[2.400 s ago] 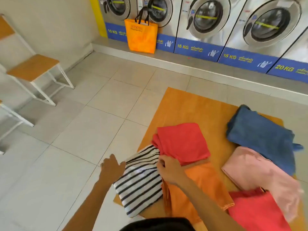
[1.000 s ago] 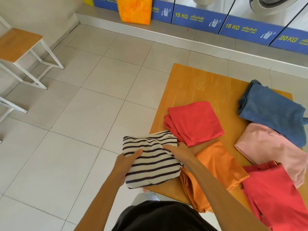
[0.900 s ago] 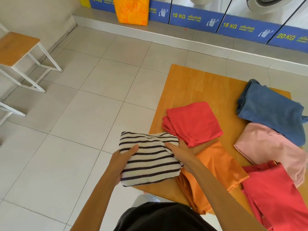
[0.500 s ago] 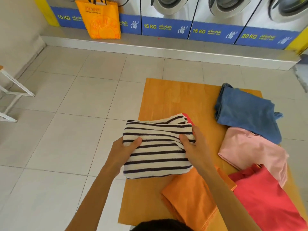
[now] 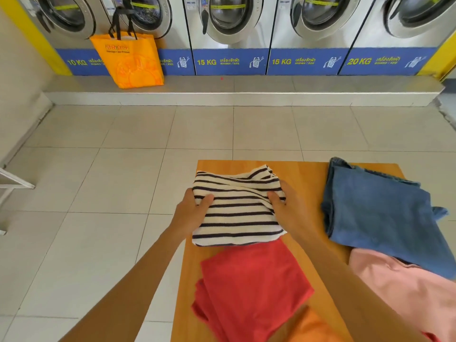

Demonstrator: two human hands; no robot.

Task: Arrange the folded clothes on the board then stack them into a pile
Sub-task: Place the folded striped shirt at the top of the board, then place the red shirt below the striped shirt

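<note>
A folded black-and-white striped cloth [image 5: 237, 213] sits at the far left corner of the orange wooden board [image 5: 303, 178]. My left hand [image 5: 191, 211] grips its left edge and my right hand [image 5: 287, 206] grips its right edge. Just nearer on the board lies a folded red cloth [image 5: 251, 287]. An orange cloth [image 5: 311, 327] peeks out at the bottom under my right arm. On the right lie a folded blue cloth [image 5: 385, 215] and, nearer, a pink cloth [image 5: 407, 290] partly under it.
The board lies on a pale tiled floor [image 5: 123, 183]. A row of washing machines [image 5: 232, 23] stands on a raised step [image 5: 246, 92] at the back, with an orange bag [image 5: 128, 62] on the step. A white chair leg [image 5: 14, 186] shows at the left edge.
Both hands carried the striped cloth from the board's near left edge, over the red cloth, to the far left corner. The view tilted up toward the machines.
</note>
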